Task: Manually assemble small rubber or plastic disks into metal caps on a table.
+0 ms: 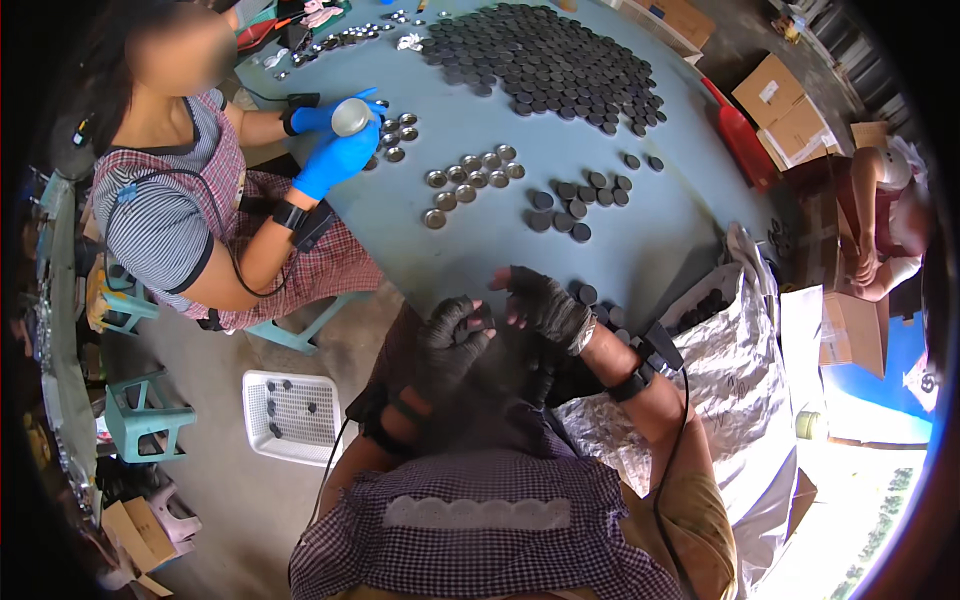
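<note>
My left hand (452,345), in a dark fingerless glove, is over my lap by the table's near edge. Its fingers are closed round a small black round cap (482,320), partly hidden by the fingers. Close to its right is my right hand (545,308), gloved the same way, with fingers apart and nothing seen in them. Beyond my hands, a loose group of black round caps (578,208) lies on the blue-grey table (400,255). More black caps (586,294) sit beside my right wrist. Shallow shiny metal caps (466,193) stand in rows left of the group.
A large spread of black caps (540,60) covers the far table. At left, a co-worker in blue gloves (335,155) holds a round pale piece (350,117). A silvery sack (690,375) with black caps lies at my right. A white basket (340,400) stands on the floor.
</note>
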`<state>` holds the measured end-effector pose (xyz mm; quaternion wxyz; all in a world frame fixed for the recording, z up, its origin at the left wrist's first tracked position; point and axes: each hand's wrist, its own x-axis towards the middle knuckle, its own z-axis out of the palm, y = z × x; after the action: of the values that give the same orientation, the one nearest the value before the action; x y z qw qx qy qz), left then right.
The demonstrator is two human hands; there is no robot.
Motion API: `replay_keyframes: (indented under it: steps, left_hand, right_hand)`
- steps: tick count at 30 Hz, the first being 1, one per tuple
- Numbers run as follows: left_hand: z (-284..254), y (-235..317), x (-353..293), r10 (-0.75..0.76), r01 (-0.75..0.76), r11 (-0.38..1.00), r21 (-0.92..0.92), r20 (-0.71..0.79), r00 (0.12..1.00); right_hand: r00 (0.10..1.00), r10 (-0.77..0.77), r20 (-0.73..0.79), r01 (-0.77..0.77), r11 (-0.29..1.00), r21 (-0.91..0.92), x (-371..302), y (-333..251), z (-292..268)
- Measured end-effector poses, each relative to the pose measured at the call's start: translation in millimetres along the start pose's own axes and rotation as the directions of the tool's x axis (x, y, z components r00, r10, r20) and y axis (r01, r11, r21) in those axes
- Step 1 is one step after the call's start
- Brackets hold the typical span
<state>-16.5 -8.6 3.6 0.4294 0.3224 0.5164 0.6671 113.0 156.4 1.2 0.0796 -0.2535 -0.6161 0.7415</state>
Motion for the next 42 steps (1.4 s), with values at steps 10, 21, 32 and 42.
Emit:
replay_keyframes:
  steps: [10,21,32,42]
  left_hand:
    - [-14.4,-0.7,13.4,0.140,-0.126,0.982,0.141,-0.087,0.986]
    - [-47.4,-34.1,58.7,0.345,-0.245,0.899,0.363,-0.243,0.907]
    - [-61.5,-35.4,62.5,0.304,-0.177,0.864,0.471,-0.209,0.929]
    - [-6.2,-9.9,30.8,0.175,-0.366,0.766,0.529,0.376,0.910]
  right_hand:
    - [0.953,0.256,0.164,-0.293,0.918,0.269,12.0,-6.8,-9.3]
    - [0.968,-0.248,-0.027,0.167,0.724,-0.669,108.3,-22.8,32.6]
    - [0.908,-0.418,0.034,0.085,0.105,-0.991,146.6,-23.7,37.9]
    - [0.822,-0.558,-0.113,-0.095,0.060,-0.994,66.3,-17.7,-77.4]
